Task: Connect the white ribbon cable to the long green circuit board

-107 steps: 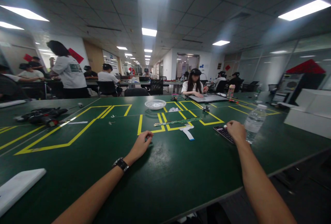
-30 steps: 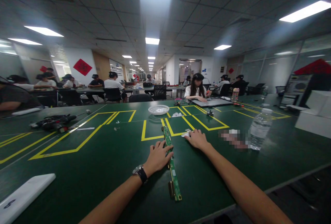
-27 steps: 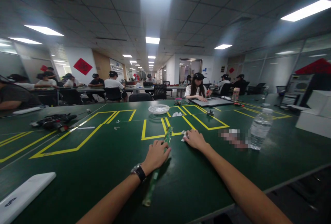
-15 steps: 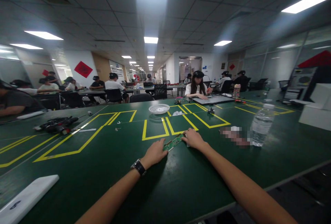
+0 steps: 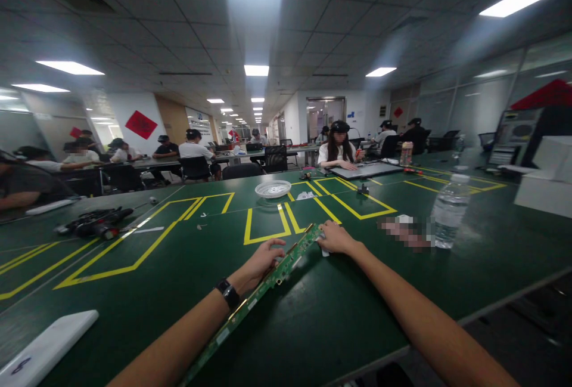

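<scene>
A long, narrow green circuit board (image 5: 272,282) runs at a slant from the far end between my hands to the bottom of the view, crossing in front of my left forearm. My right hand (image 5: 335,238) is closed on its far end, and a small white piece (image 5: 325,252) shows beneath the fingers. Beside the board's left edge is my left hand (image 5: 261,262), its visible fingers stretched out and apart. Part of that hand is hidden behind the board, so contact there is unclear. A dark watch sits on the left wrist.
A water bottle (image 5: 449,211) stands to the right, near a blurred patch. Beyond my hands are a white plastic basket (image 5: 272,189) and yellow tape outlines (image 5: 268,239). Dark equipment (image 5: 96,220) and a white slab (image 5: 49,345) lie left. A co-worker (image 5: 339,151) sits opposite.
The circuit board now shows much more of its length, reaching toward me across my left forearm. My left hand has shifted left and its fingers have spread; the right hand still grips the far end.
</scene>
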The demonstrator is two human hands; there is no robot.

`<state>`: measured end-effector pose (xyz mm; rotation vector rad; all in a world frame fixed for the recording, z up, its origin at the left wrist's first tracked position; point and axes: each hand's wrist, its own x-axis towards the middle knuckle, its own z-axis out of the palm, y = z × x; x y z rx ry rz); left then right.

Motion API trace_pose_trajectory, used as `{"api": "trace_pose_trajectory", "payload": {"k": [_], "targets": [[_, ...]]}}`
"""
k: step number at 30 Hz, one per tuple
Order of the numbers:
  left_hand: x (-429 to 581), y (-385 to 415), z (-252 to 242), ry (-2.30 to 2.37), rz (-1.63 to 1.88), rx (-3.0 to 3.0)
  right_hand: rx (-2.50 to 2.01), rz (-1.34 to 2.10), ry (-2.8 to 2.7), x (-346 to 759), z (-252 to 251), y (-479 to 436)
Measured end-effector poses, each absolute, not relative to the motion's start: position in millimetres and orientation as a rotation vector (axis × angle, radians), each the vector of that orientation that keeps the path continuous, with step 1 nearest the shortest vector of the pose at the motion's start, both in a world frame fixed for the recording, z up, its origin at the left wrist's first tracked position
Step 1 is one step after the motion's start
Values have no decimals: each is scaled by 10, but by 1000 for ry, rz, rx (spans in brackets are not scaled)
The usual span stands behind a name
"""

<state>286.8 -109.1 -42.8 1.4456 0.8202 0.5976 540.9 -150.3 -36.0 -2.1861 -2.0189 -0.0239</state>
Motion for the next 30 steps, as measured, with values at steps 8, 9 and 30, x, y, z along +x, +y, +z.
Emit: {"api": "trace_pose_trajectory", "payload": {"k": [8, 9, 30], "targets": [[3105, -1134, -385, 878, 456, 2330, -2201, -37, -2020, 5313, -364, -1511], [3117, -1120, -365, 864, 444, 2321, -2190, -28, -2019, 5317, -362, -1511], [2747, -1144, -653, 715, 931, 1196, -1343, 1016, -1625, 4599, -261, -1627]]}}
